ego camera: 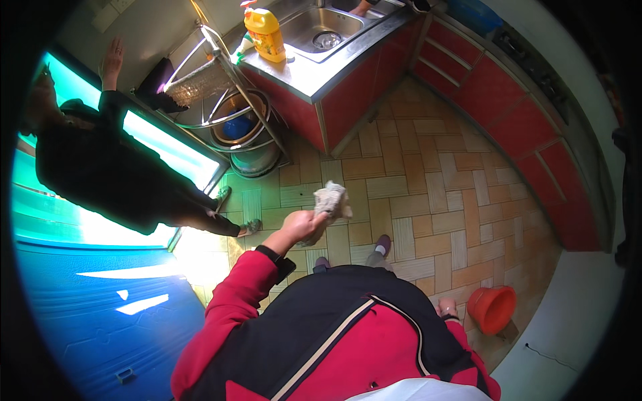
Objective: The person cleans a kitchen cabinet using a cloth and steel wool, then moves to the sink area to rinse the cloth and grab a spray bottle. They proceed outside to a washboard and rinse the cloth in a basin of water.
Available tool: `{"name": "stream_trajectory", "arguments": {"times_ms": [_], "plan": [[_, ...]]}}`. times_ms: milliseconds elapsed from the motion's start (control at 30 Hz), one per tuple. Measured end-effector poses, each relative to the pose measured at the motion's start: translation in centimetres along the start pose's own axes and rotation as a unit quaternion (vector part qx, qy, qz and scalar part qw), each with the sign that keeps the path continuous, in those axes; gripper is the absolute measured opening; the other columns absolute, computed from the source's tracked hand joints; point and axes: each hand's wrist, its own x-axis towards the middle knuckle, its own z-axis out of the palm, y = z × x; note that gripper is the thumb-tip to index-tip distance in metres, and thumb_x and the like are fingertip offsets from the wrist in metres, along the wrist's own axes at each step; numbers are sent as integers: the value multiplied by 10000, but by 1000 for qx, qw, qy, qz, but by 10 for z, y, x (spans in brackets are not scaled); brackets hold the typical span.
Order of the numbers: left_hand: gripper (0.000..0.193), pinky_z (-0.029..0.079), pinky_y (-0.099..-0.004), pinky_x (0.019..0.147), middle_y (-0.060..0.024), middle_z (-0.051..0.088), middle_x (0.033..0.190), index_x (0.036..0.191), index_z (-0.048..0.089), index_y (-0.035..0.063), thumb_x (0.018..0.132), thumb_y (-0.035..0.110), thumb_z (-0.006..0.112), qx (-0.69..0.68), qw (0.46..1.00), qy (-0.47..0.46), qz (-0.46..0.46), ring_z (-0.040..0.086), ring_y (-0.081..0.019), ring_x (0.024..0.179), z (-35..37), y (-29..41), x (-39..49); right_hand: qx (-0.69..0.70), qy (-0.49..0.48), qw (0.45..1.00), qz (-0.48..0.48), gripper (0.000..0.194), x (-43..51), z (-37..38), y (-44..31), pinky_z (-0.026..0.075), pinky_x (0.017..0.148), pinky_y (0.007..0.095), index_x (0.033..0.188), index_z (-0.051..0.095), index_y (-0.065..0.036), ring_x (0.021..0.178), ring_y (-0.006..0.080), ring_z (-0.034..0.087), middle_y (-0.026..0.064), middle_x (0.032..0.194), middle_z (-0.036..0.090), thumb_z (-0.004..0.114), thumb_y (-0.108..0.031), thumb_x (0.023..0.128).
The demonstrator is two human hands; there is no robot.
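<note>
My left hand [302, 225] is held out in front of my body, closed around a crumpled pale cloth [333, 200]. The cloth bunches up above the fist and looks greyish in places. Below both lies the tiled floor [381, 185]. At my right side hangs my right hand [447, 305], partly covered by my jacket. Its fingers are too hidden to show whether it grips anything. An orange-red plastic bucket [484, 313] on the floor is the closest thing to it.
A person in dark clothing [115, 165] stands at the left by the bright doorway. Ahead are a metal rack with basins [241, 120] and a sink counter [301, 75] bearing a yellow pump bottle [266, 37]. Another person's hand [360, 9] reaches into the sink. Red cabinets [501, 100] curve along the right.
</note>
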Motion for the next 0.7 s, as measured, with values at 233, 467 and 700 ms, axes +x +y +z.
{"name": "stream_trajectory", "arguments": {"times_ms": [233, 467, 700], "plan": [[510, 457, -448, 634, -186, 612, 721, 779, 609, 64, 837, 545, 450, 115, 987, -92, 61, 589, -369, 711, 0, 118, 96, -55, -141, 981, -118, 174, 28, -15, -36, 484, 578, 372, 746, 640, -49, 640, 248, 627, 152, 730, 640, 540, -190, 743], [499, 447, -461, 611, -189, 597, 697, 744, 579, 56, 844, 527, 450, 101, 991, -8, 89, 579, -380, 702, -17, 180, 144, -179, -77, 905, -377, 281, 66, -41, -204, 488, 748, 359, 915, 648, -66, 832, 296, 621, 156, 867, 651, 608, -274, 730], [457, 443, -464, 593, -195, 587, 681, 712, 554, 38, 880, 446, 438, 65, 988, 47, 129, 573, -384, 675, -55, 195, 169, -62, -360, 747, -555, 834, -63, -42, -404, 475, 811, 330, 1387, 245, -128, 929, 234, 587, 130, 1188, 505, 713, -162, 697]]}}
